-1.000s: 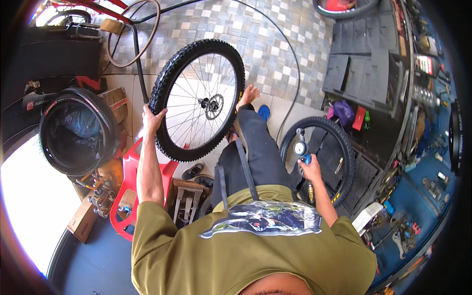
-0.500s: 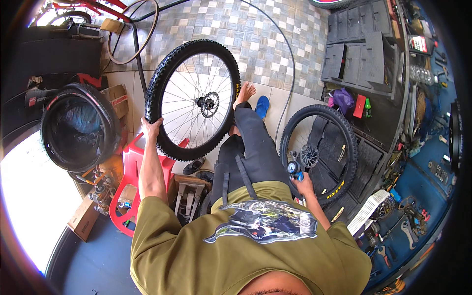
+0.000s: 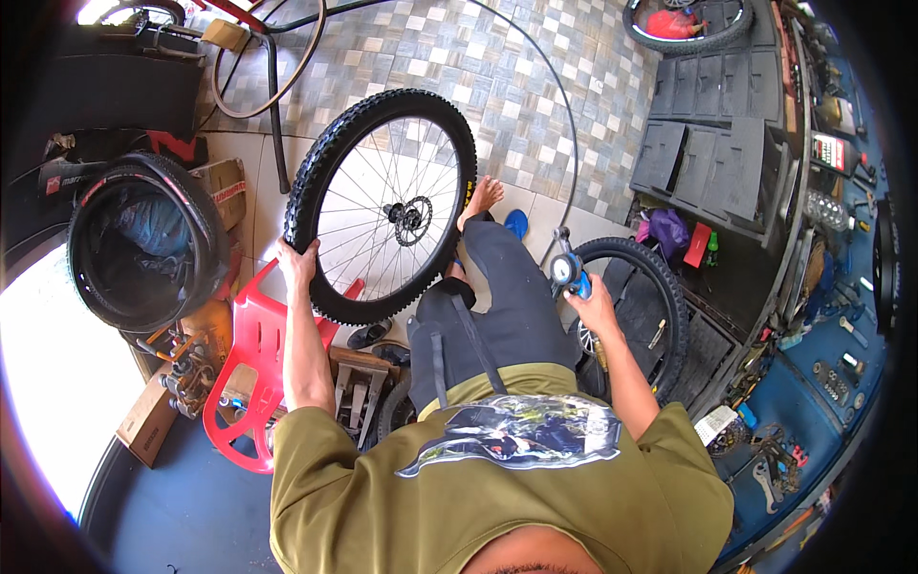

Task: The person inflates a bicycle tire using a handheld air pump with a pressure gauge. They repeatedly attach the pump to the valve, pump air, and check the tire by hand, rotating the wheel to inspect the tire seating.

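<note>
A bicycle wheel (image 3: pixel 411 220) with a knobby black tyre and a brake disc stands tilted in front of me, left of my legs. My left hand (image 3: pixel 299 265) is closed around the near left side of its tyre. In my right hand (image 3: pixel 593 308) is a tyre inflator gun (image 3: pixel 566 271) with a round gauge and a blue body; its hose runs away across the floor. My right fingers are wrapped round the grip, beside my right thigh. The inflator is apart from the held wheel and overlaps the view of a second wheel (image 3: pixel 681 330) lying at the right.
A red plastic chair (image 3: pixel 260 340) stands by my left forearm. Left of it are stacked tyres (image 3: pixel 81 253) and a cardboard box (image 3: pixel 143 426). Grey bins (image 3: pixel 708 163) and a blue workbench (image 3: pixel 808 383) with tools line the right side. A blue slipper (image 3: pixel 516 225) lies near my foot.
My right hand has lifted the inflator up and forward, and its gauge shows larger. My left hand keeps its hold on the wheel. The whole view has shifted slightly.
</note>
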Available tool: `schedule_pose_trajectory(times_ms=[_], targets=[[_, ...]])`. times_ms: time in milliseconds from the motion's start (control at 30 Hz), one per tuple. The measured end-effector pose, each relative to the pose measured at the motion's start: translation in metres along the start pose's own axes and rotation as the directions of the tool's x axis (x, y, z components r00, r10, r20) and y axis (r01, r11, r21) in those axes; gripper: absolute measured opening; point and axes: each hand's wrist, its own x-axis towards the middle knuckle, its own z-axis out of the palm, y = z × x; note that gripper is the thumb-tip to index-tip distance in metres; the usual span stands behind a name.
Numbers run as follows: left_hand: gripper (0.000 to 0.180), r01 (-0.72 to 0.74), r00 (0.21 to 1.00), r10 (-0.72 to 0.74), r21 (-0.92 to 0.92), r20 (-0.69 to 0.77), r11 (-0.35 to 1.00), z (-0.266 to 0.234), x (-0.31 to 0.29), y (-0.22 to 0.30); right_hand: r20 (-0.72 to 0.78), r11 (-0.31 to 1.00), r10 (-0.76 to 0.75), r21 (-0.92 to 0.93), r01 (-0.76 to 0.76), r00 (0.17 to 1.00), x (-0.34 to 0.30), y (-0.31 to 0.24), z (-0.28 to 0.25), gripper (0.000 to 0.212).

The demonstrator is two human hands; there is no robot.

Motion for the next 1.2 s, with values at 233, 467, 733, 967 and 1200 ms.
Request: schedule_pose_trajectory(times_ms=[233, 467, 733, 967, 1200], targets=[[0.098, -0.026, 0.999, 0.026, -0.001, 0.033, 1.000, -0.003, 0.002, -0.010, 0.077, 0.996, 0.077, 0.045, -0.080, 0.994, -0.024, -0.017, -0.011, 0.070], [0.090, -0.076, 0.995, 0.075, -0.015, -0.065, 0.997, 0.005, 0.012, 0.003, 0.063, 0.982, 0.149, -0.127, -0.140, 0.987, -0.012, 0.029, 0.016, 0.070], [0.100, -0.153, 0.987, 0.155, 0.058, -0.039, 0.987, -0.008, -0.025, 0.006, -0.008, 0.978, 0.211, 0.013, -0.210, 0.978, -0.105, 0.071, 0.010, 0.071], [0.131, -0.015, 0.977, -0.036, 0.240, 0.208, 0.971, -0.042, -0.014, 0.078, 0.002, 0.948, 0.320, 0.011, -0.320, 0.948, -0.142, 0.118, 0.049, 0.075], [0.102, -0.131, 0.989, 0.125, 0.071, 0.083, 0.989, -0.026, -0.052, 0.169, 0.058, 0.950, 0.311, -0.004, -0.312, 0.949, -0.144, 0.135, 0.062, 0.075]])
